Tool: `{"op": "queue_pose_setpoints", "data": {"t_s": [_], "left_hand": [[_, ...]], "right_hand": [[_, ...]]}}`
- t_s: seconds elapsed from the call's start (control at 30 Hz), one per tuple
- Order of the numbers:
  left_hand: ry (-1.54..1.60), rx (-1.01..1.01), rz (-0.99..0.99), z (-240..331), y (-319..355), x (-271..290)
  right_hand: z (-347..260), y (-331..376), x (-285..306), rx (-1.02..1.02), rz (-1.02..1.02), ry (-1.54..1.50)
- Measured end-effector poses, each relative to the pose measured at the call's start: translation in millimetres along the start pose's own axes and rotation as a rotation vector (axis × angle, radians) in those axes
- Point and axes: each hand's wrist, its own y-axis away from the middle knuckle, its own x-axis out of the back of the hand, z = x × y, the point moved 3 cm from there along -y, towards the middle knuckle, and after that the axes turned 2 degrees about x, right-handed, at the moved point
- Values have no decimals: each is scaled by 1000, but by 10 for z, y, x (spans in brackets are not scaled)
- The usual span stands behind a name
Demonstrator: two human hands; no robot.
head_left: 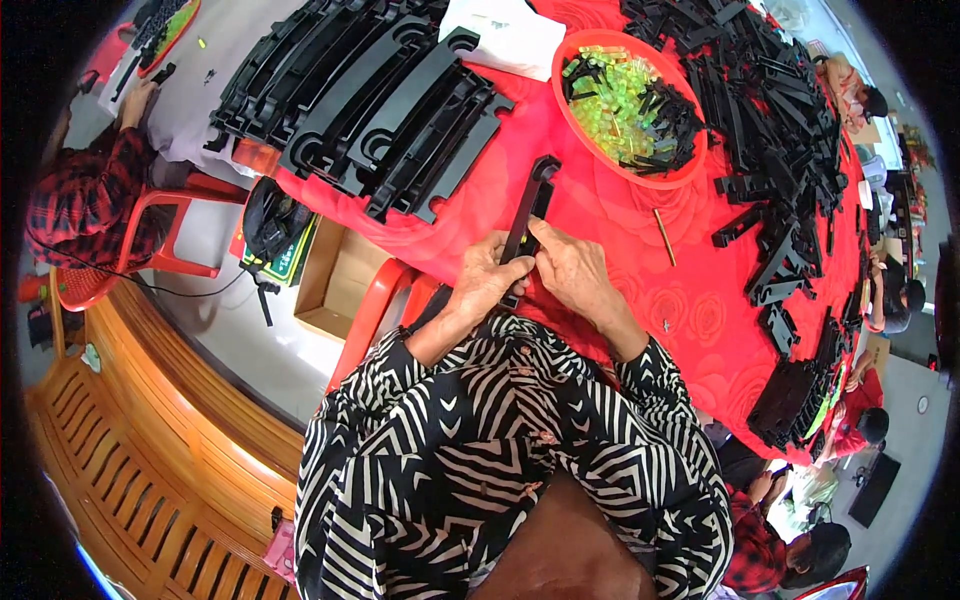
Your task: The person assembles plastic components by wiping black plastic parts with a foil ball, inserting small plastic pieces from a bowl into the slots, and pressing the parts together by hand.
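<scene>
A long black plastic part (541, 174) with a rounded far end stands out between my two hands, close in front of my body at the table's near edge. Its lower length is gripped by my left hand (486, 277), thumb pressed along it. My right hand (577, 268) is closed at the same part, index finger and thumb against its side. A tiny yellow-green spot shows on the part by the right fingertips; whether the right hand pinches a small piece there is hidden.
A red-rimmed basket (692, 176) holds yellow-green and black small pieces. Black plastic parts (400, 110) stand in rows at the left, and a heap of black parts (770, 130) covers the right. A thin brown stick (664, 237) lies on the red tablecloth (690, 300). Other people sit around.
</scene>
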Motion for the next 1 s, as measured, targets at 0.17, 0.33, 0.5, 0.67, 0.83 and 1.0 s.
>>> {"op": "queue_pose_setpoints", "data": {"t_s": [0.17, 0.33, 0.5, 0.67, 0.83, 1.0], "left_hand": [[25, 1, 3, 61, 19, -19], [186, 21, -77, 14, 6, 48], [302, 1, -151, 76, 28, 56], [287, -42, -273, 152, 62, -9], [303, -33, -305, 214, 117, -54], [291, -10, -395, 209, 164, -93]], "right_hand": [[27, -9, 21, 63, 101, -75], [78, 69, 143, 73, 385, -449], [196, 163, 199, -104, 498, -510], [267, 194, 40, -198, 443, -751], [160, 170, 86, -217, 457, -934], [218, 143, 217, -127, 523, -1069]]}}
